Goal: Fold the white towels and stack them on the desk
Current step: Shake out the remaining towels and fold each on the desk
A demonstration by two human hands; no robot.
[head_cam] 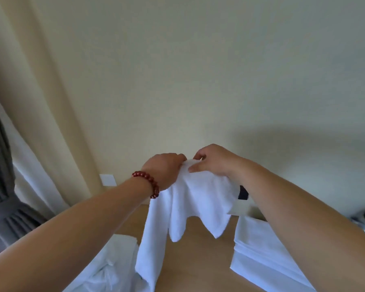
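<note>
1. The towel (190,199) hangs in the air over the table (200,260), held up in front of the wall. The left hand (162,169) has its fingers curled round the top edge. The right hand (213,160) pinches the same edge just beside it, thumb in front.
2. The step in hand looks like finding the corners. With both grips bunched at one spot, the cloth droops in uneven points, and its left tail reaches down towards the loose pile (105,264) at near left.
3. Keep the left grip fixed and slide the right fingers (199,157) along the hem to the right until they reach a corner. Do not let go on the way.
4. Draw the hands apart until the top edge is taut and level, so the towel hangs as a flat sheet.
5. Lift enough that the low tail clears the pile, or it may drag other cloth along.
6. Lower it onto the bare wood between the pile and the folded stack (257,247) at right, then fold edge to edge.
7. Square the corners before adding it to the stack.
</note>
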